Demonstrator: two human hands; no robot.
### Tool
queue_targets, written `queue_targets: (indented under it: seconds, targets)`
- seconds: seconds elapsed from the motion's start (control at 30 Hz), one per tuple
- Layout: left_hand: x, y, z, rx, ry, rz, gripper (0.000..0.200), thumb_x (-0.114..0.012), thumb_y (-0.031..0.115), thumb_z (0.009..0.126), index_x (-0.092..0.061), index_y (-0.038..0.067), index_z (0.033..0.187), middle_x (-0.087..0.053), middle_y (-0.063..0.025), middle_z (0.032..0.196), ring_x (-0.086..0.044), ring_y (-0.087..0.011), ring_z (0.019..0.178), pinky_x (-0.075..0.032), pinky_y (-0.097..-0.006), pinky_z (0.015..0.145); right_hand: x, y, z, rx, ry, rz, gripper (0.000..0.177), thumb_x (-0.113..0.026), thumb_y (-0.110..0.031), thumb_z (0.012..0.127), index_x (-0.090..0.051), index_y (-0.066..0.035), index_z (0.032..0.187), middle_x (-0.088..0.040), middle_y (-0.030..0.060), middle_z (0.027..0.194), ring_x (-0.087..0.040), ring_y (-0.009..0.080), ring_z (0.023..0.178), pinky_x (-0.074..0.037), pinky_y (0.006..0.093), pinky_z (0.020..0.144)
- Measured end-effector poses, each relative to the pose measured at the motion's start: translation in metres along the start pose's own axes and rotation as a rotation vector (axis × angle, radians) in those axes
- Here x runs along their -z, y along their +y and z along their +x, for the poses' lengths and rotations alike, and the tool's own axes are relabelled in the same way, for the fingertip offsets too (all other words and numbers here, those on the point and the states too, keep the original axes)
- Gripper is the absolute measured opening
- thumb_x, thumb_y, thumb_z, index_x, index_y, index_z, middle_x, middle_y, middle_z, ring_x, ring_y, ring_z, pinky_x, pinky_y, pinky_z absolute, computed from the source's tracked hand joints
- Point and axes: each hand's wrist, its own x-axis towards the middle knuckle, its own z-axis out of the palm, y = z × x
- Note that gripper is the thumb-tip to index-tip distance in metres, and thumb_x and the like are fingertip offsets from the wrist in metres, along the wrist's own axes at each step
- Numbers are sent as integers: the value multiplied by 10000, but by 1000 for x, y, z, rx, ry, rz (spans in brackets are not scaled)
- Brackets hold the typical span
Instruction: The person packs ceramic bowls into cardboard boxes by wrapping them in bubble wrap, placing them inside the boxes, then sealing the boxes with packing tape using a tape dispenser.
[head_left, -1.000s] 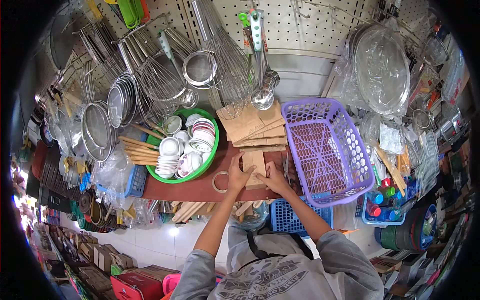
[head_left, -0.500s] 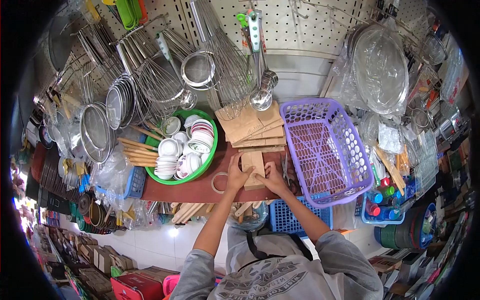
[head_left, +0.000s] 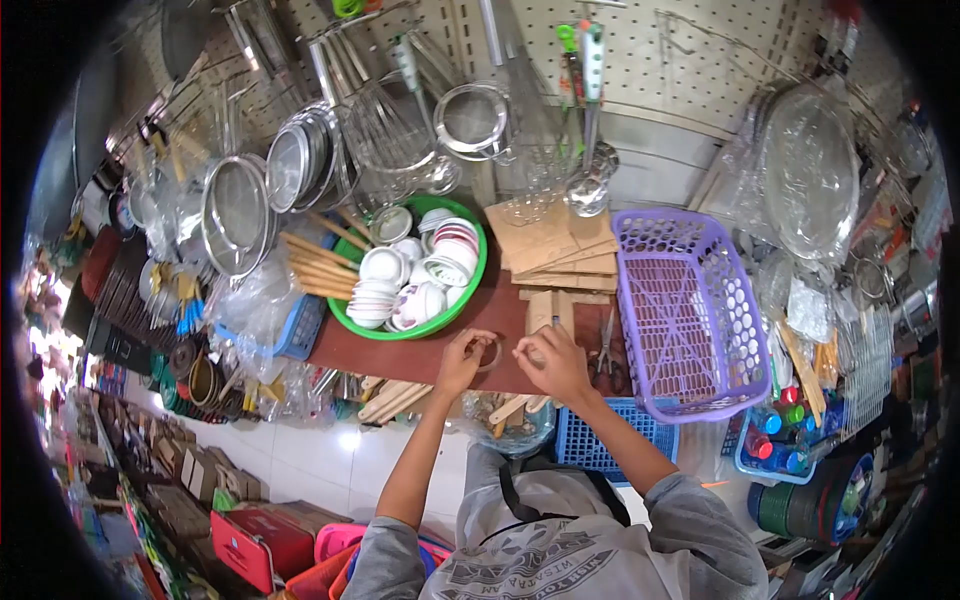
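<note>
My left hand is closed, with its fingers at the left rim of a thin pale ring that looks like a nearly used-up roll of tape. Part of the ring is hidden by the fingers. Just to the right, my right hand has its thumb and fingertips pinched together; anything between them is too small to make out. Behind that hand lies a small brown cardboard box, its near end covered by the fingers. Scissors rest on the red-brown table to the right of the box.
A green basin of small white bowls stands at left, with a purple basket at right. Flat cardboard pieces are stacked behind. Whisks and strainers hang above. A blue crate sits below the table edge.
My hands have left the small box. The left has moved to the ring, and the right has drawn back from the box and pinched its fingers. The view has shifted sideways.
</note>
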Motion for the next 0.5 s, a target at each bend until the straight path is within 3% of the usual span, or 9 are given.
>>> queue_targets:
  seconds: [0.07, 0.17, 0.2, 0.33, 0.5]
  targets:
    - [16, -8, -16, 25, 35, 82, 195, -548, -13, 946, -674, 7, 1094, -662, -71, 973, -628, -152, 917, -488, -288, 827, -17, -4, -1, 114, -78, 99, 128, -714, -202, 858, -666, -120, 943, -603, 48, 937, -626, 272, 854, -531, 403, 695]
    - [29, -28, -40, 26, 87, 139, 275, -526, -48, 915, -654, 11, 1151, -638, -109, 1033, -625, -194, 929, -494, -321, 859, -43, -17, -4, -19, -307, 156, 172, -687, -195, 883, -647, -113, 1030, -602, 64, 1020, -649, 315, 890, -547, 443, 711]
    - [32, -37, -47, 18, 103, 146, 310, -518, -59, 905, -646, 16, 1178, -628, -121, 1059, -622, -209, 933, -495, -332, 872, -61, -8, -9, -6, -353, 96, 259, -663, -230, 902, -605, -127, 1132, -589, 85, 1098, -664, 365, 910, -552, 483, 732]
    - [36, -62, -66, 9, 98, 242, 481, -575, -56, 878, -574, 106, 1331, -573, -117, 1121, -573, -237, 994, -522, -328, 791, -104, 3, -22, -155, -413, -38, 320, -657, -293, 904, -571, -154, 1180, -583, 95, 1112, -664, 395, 905, -547, 511, 740]
    - [30, -60, -63, 77, 96, 238, 487, -611, -18, 879, -581, 129, 1343, -565, -100, 1139, -537, -248, 1037, -490, -345, 880, -123, 21, -28, -173, -465, -91, 317, -659, -317, 904, -566, -168, 1168, -578, 87, 1087, -662, 385, 889, -529, 535, 730]
